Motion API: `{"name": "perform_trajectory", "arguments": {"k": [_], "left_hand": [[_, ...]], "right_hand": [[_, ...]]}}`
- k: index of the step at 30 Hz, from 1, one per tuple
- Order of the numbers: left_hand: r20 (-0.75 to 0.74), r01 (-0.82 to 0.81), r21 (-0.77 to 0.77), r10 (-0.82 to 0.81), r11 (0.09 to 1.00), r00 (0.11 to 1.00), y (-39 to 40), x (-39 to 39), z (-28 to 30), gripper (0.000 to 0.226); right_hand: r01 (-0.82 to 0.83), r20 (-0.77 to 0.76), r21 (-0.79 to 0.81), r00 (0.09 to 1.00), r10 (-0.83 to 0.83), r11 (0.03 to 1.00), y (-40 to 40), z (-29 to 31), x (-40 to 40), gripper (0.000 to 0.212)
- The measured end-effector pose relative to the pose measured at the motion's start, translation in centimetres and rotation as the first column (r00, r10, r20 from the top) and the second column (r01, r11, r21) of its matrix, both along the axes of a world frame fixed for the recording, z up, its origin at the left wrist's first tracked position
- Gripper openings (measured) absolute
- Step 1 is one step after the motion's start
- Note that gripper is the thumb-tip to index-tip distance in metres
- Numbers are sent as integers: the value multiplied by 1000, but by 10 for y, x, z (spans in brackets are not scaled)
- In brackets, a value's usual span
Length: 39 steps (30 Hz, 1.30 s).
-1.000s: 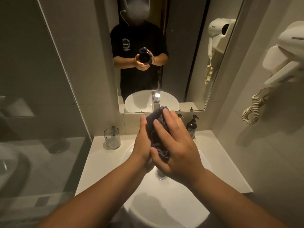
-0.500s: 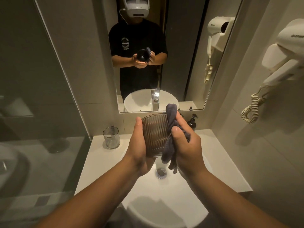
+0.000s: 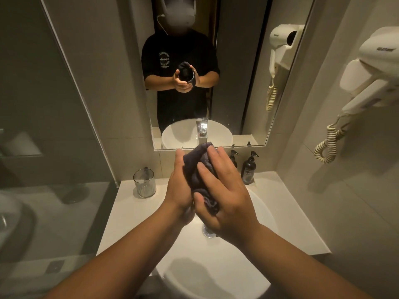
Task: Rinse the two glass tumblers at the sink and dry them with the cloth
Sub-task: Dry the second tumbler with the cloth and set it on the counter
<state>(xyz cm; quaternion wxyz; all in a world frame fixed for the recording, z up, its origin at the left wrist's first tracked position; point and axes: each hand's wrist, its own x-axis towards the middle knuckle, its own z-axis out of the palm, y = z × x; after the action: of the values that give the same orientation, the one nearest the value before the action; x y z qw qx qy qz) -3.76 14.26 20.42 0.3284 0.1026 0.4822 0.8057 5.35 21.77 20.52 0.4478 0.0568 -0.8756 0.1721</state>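
Note:
My left hand [image 3: 179, 186] grips one glass tumbler above the sink [image 3: 216, 266]; the tumbler itself is hidden behind the dark grey cloth [image 3: 199, 167] and my fingers, and shows only in the mirror. My right hand [image 3: 224, 190] presses the cloth flat around the tumbler's side and top. The second ribbed glass tumbler [image 3: 144, 183] stands upright on the white counter, left of the basin, apart from both hands.
Two dark pump bottles [image 3: 249, 168] stand at the back right of the counter. The tap is reflected in the mirror [image 3: 237, 83]. A white hair dryer [image 3: 371, 83] with a coiled cord hangs on the right wall. A glass shower panel [image 3: 54, 126] borders the left.
Half a second ago the cloth hung beside the exposed ribbed tumbler. My right hand has since swung back over it, wrapping the cloth around the glass.

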Motion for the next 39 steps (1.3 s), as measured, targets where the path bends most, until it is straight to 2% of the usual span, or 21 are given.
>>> {"name": "perform_trajectory", "arguments": {"k": [2, 3, 6, 8, 9, 11, 13, 15, 17, 19, 20, 26, 29, 31, 33, 35, 37, 39], "left_hand": [[-32, 18, -22, -19, 1000, 999, 0, 2, 0, 71], [-34, 35, -28, -36, 999, 999, 0, 3, 1, 73], [2, 88, -33, -88, 996, 996, -4, -1, 1, 73], [52, 151, 0, -151, 989, 987, -6, -4, 0, 73], [79, 176, 19, -177, 984, 981, -6, -6, 0, 72], [87, 188, 2, -187, 982, 978, -3, -9, 1, 71], [17, 94, -110, -93, 989, 996, -1, -9, 7, 71], [-59, -88, -243, 75, 966, 995, 1, -6, 11, 69], [-116, -165, -253, 140, 953, 983, 1, -1, 12, 67], [-137, -94, -195, 68, 976, 988, 2, 5, 11, 66], [-129, -50, -163, 29, 985, 991, 2, 7, 9, 65], [41, 82, 49, -84, 995, 996, -3, -2, -1, 70], [-25, 122, 16, -121, 992, 992, -5, 1, -1, 69], [-37, 131, -21, -132, 991, 991, -8, 3, 2, 73], [-1, 124, -28, -124, 992, 992, -12, 3, 4, 77], [30, 139, -20, -138, 990, 990, -13, 1, 6, 79], [18, 127, -46, -126, 991, 992, -11, -1, 9, 78], [-28, 37, -123, -41, 992, 999, -6, -1, 17, 76]], "right_hand": [[-84, -2, -199, 996, 85, 976, 3, -1, 3, 56], [-132, 3, -342, 990, 141, 931, 3, -1, 6, 57], [-229, -29, -692, 957, 290, 684, 6, 5, 10, 58], [-275, -69, -796, 926, 370, 540, 9, 8, 9, 58], [-271, -68, -811, 924, 377, 519, 11, 9, 7, 58], [-220, -26, -792, 944, 329, 570, 12, 8, 6, 60], [-139, 31, -714, 973, 229, 687, 11, 6, 5, 61], [-67, 56, -540, 992, 115, 839, 11, 5, 4, 59], [-3, 59, -280, 998, 20, 960, 11, 5, 0, 57], [66, 55, -62, 997, -62, 996, 11, 5, -4, 54], [85, 51, -10, 995, -85, 996, 10, 5, -4, 54], [20, 15, 103, 1000, -22, 994, 1, -1, 1, 54], [-60, -53, 27, 997, 62, 998, 3, -5, 5, 51], [-133, -85, -155, 989, 121, 979, 3, -5, 7, 53], [-210, -73, -441, 977, 198, 873, 1, 0, 8, 57], [-233, -42, -625, 963, 266, 745, 1, 7, 6, 59], [-193, -10, -658, 969, 247, 728, 4, 7, 3, 60], [-126, 28, -600, 984, 179, 790, 6, 5, 0, 61]]}}
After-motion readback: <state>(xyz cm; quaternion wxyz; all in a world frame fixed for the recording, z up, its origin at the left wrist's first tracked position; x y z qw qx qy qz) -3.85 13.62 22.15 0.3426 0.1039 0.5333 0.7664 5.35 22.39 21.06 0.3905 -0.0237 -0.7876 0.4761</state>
